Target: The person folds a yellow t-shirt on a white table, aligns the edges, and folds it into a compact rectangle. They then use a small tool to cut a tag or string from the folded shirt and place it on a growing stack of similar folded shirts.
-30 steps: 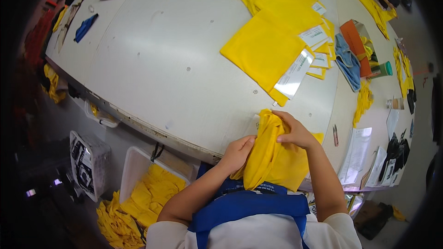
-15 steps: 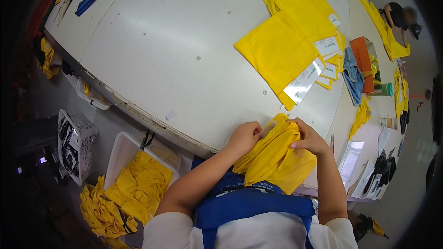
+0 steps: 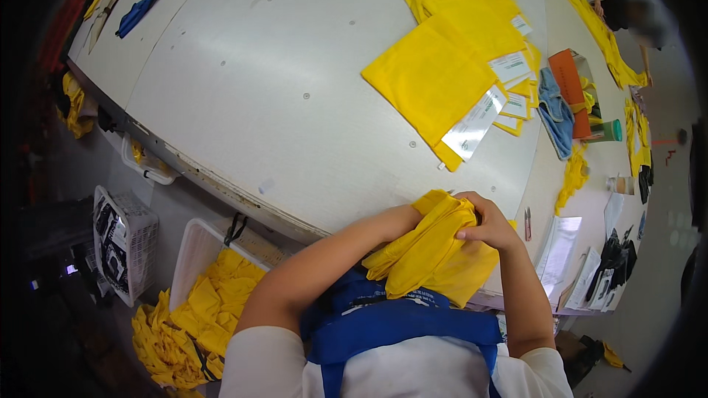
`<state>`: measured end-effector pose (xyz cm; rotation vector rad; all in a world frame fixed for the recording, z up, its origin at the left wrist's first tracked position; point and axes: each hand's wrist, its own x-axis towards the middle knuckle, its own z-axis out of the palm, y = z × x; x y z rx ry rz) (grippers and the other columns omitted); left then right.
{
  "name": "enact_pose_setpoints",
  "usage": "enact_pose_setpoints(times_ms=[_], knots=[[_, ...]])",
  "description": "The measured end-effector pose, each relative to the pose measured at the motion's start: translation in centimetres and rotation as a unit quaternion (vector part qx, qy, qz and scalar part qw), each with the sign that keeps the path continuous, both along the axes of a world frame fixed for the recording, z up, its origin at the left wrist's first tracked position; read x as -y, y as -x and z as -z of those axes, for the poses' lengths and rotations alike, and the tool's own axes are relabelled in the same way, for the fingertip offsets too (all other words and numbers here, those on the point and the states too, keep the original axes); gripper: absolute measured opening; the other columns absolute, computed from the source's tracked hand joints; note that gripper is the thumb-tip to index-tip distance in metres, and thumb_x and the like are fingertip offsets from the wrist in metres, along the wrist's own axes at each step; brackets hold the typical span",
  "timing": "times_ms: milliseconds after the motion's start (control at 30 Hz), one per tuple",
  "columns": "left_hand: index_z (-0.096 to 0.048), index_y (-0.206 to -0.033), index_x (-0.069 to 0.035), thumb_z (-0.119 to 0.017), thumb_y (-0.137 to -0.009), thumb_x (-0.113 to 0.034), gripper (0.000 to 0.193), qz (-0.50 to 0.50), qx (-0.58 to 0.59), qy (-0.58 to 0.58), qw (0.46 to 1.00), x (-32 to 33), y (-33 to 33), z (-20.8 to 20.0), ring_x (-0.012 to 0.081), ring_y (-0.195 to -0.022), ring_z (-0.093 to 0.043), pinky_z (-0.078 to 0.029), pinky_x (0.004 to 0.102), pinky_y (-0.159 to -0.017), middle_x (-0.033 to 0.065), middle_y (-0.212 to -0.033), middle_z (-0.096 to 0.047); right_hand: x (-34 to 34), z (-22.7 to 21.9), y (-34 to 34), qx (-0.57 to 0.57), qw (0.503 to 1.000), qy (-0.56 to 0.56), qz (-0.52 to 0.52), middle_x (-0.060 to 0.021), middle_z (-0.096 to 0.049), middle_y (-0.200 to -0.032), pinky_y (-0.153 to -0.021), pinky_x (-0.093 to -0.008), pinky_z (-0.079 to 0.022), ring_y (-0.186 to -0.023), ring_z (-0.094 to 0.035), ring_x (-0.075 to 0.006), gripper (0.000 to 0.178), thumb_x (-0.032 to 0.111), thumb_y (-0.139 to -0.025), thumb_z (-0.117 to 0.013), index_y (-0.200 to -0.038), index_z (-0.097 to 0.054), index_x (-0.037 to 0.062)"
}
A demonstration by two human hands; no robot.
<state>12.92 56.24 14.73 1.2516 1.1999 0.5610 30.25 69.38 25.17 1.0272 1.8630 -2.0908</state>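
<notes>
Close to my body, at the table's near edge, I hold a bunched yellow fabric piece (image 3: 431,247) that looks like a pouch. My right hand (image 3: 490,225) is closed on its upper right edge, thumb in front. My left hand (image 3: 404,222) reaches into or behind the fabric from the left, and its fingers are hidden there. Farther up the table lie overlapping flat yellow fabric pieces (image 3: 435,77) with white printed cards (image 3: 476,124) along their right edges.
To the right are small scissors (image 3: 528,225), blue denim cloth (image 3: 554,114), an orange box (image 3: 571,96) and a green cup (image 3: 608,131). Yellow cloth fills a white basket (image 3: 198,250) below left. Another person (image 3: 627,15) handles yellow fabric at far right.
My left hand has moved rightward into or behind the yellow fabric, so its fingers no longer show. My right hand keeps its grip. The view has shifted slightly.
</notes>
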Motion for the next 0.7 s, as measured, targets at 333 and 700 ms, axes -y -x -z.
enact_pose_setpoints(times_ms=[333,700], knots=[[-0.062,-0.101,-0.008,-0.056,-0.087,-0.021,0.019,-0.17,-0.042,-0.032,0.984,1.5,0.0,0.6,0.0307,-0.077,-0.063,-0.048,0.0373,-0.068,0.0155,-0.084,-0.066,-1.5,-0.2,-0.8,-0.085,0.996,0.034,-0.011,-0.0085,-0.05,-0.125,-0.1,-0.032,-0.037,-0.114,-0.049,-0.0195,0.077,0.042,-0.072,-0.076,-0.131,-0.044,0.0027],[-0.056,-0.088,-0.005,-0.062,-0.085,-0.016,0.012,-0.428,-0.045,-0.042,0.902,-0.1,0.0,-2.3,0.0335,-0.061,-0.057,-0.045,0.0394,-0.058,0.0146,-0.065,-0.058,0.8,1.1,2.3,0.005,0.909,-0.406,-0.097,-0.0111,-0.063,-0.096,-0.084,-0.0365,-0.047,-0.098,-0.058,-0.0244,0.03,0.007,-0.081,-0.063,-0.111,-0.061,0.0077]])
